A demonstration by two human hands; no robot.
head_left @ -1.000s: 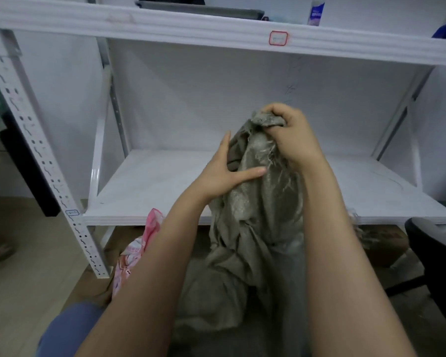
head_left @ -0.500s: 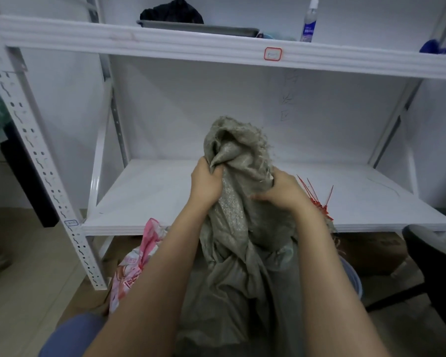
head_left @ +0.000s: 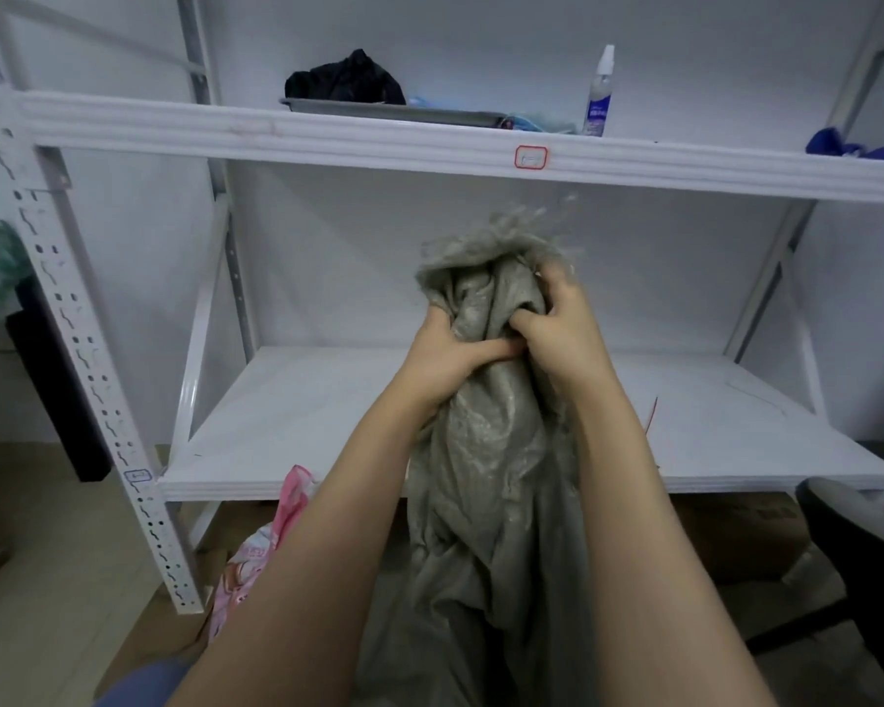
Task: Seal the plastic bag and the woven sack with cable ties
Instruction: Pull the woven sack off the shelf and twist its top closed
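A grey-green woven sack [head_left: 486, 451] stands upright between my forearms, its frayed mouth [head_left: 491, 247] bunched at the top. My left hand [head_left: 445, 354] grips the gathered neck from the left, thumb across the front. My right hand [head_left: 562, 329] grips the same neck from the right, fingers dug into the folds. A thin red cable tie [head_left: 651, 415] peeks out behind my right forearm above the lower shelf. A pink printed plastic bag [head_left: 256, 548] lies low on the left beside the sack.
White metal shelving stands ahead, with its lower shelf board [head_left: 302, 426] behind the sack. The upper shelf carries a grey tray [head_left: 394, 112] with dark cloth, a spray bottle [head_left: 598, 94] and blue cloth [head_left: 853, 148]. A black chair [head_left: 858, 563] sits at right.
Both hands slid up and closer together on the sack's neck, squeezing it tighter. The view tilted upward, and most of the red cable ties are now hidden behind my right arm.
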